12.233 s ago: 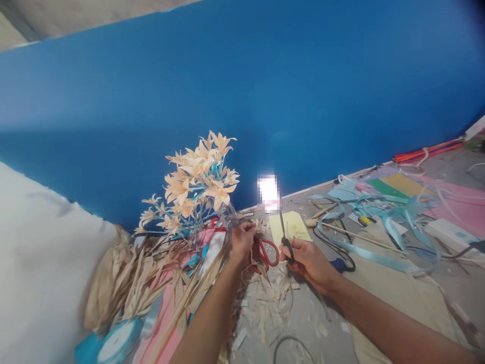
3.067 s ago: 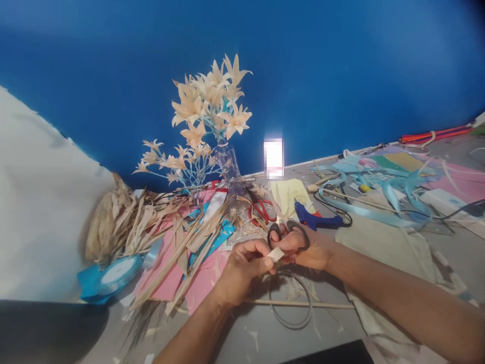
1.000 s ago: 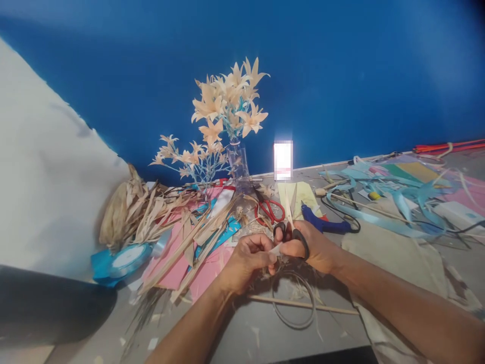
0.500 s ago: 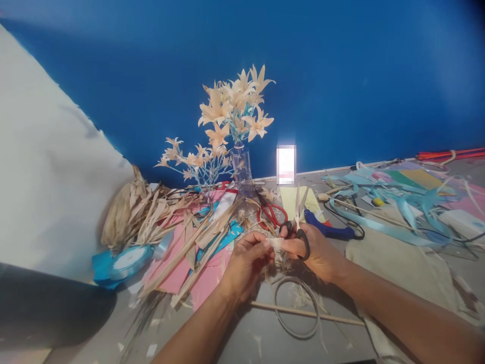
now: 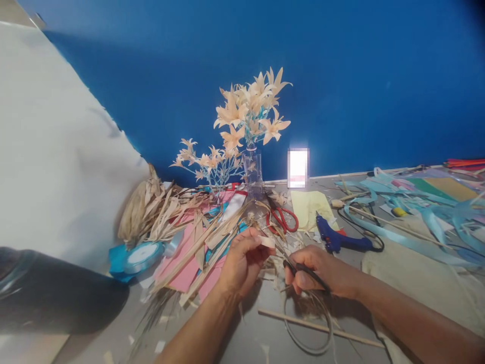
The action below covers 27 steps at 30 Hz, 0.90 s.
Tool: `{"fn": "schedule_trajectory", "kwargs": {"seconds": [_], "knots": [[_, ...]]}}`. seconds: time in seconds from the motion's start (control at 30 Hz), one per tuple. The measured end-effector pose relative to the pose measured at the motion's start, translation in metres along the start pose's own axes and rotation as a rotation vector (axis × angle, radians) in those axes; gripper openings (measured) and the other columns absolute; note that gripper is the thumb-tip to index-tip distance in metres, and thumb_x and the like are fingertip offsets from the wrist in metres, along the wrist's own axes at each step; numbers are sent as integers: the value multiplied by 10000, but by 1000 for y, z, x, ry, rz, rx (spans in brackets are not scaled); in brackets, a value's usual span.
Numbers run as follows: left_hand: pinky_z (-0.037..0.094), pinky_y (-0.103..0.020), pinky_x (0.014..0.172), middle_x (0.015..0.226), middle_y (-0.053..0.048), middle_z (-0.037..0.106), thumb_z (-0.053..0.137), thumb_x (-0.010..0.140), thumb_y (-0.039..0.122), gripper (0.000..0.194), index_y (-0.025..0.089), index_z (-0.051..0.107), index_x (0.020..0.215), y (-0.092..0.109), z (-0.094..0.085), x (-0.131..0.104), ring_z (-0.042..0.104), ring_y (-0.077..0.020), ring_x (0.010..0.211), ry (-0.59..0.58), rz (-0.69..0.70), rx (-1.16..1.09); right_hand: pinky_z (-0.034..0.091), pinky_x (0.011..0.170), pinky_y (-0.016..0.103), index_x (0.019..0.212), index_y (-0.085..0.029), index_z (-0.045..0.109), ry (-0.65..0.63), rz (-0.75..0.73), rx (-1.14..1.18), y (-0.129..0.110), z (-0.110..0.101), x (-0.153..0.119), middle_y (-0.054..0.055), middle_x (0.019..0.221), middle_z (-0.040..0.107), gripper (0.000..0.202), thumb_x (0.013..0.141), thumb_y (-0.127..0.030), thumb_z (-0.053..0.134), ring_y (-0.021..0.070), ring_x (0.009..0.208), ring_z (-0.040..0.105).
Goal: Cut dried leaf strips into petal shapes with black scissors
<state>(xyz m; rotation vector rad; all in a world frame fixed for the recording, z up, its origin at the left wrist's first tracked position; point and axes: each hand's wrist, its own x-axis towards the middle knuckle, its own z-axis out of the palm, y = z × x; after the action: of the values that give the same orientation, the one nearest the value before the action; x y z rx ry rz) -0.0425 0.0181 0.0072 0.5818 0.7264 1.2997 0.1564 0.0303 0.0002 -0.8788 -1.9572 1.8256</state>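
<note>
Between the thumb and fingers of my left hand [image 5: 244,260] is a small pale strip [image 5: 267,242]. My right hand [image 5: 316,270] is wrapped round the black handles of a pair of scissors [image 5: 306,270]. The blades point up and left, close beside the strip; whether they touch it I cannot tell. Behind my hands lie red-handled scissors [image 5: 282,220]. A wire ring [image 5: 308,349] and a thin wooden stick [image 5: 322,327] lie below my right hand.
Pale flowers [image 5: 252,108] stand in a clear bottle [image 5: 253,174] near the blue wall. Dried husks [image 5: 138,215] and a blue ribbon roll [image 5: 143,258] lie left. A blue glue gun [image 5: 341,238], yellow sheet [image 5: 310,207] and cloth [image 5: 420,288] are right.
The scissors have swung from upright to slanting toward the left, and my right fingers have left the strip. My left hand still holds it. The whole view has shifted.
</note>
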Motion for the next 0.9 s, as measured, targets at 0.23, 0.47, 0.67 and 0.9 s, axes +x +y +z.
{"fn": "schedule_trajectory", "kwargs": {"seconds": [0.23, 0.47, 0.67, 0.9], "knots": [[495, -271, 646, 616, -6, 636, 696, 632, 166, 113, 156, 583, 641, 0, 1, 1, 598, -136, 579, 18, 11, 22, 288, 484, 216, 691, -104, 643, 20, 14, -81, 2, -2, 0, 59, 597, 615, 763, 688, -859, 536, 115, 519, 465], [494, -268, 639, 611, -19, 648, 692, 640, 172, 115, 156, 579, 636, 0, -1, 1, 599, -138, 571, 25, 14, 59, 294, 479, 220, 654, -128, 631, 28, 31, -49, 11, -4, 0, 36, 574, 603, 629, 730, -752, 613, 114, 504, 466], [497, -257, 632, 600, -17, 647, 690, 647, 171, 107, 152, 586, 629, 1, -1, 2, 606, -137, 571, 24, 35, 86, 276, 460, 216, 596, -129, 608, 43, 57, -75, 5, -4, 0, 22, 531, 570, 590, 733, -701, 639, 104, 485, 443], [499, -245, 607, 599, -7, 639, 711, 631, 173, 129, 153, 584, 635, 6, 1, 1, 611, -134, 559, 20, 38, 109, 262, 427, 216, 540, -141, 562, 57, 59, -100, -3, -3, -1, 15, 489, 546, 628, 708, -743, 629, 94, 448, 421]]}}
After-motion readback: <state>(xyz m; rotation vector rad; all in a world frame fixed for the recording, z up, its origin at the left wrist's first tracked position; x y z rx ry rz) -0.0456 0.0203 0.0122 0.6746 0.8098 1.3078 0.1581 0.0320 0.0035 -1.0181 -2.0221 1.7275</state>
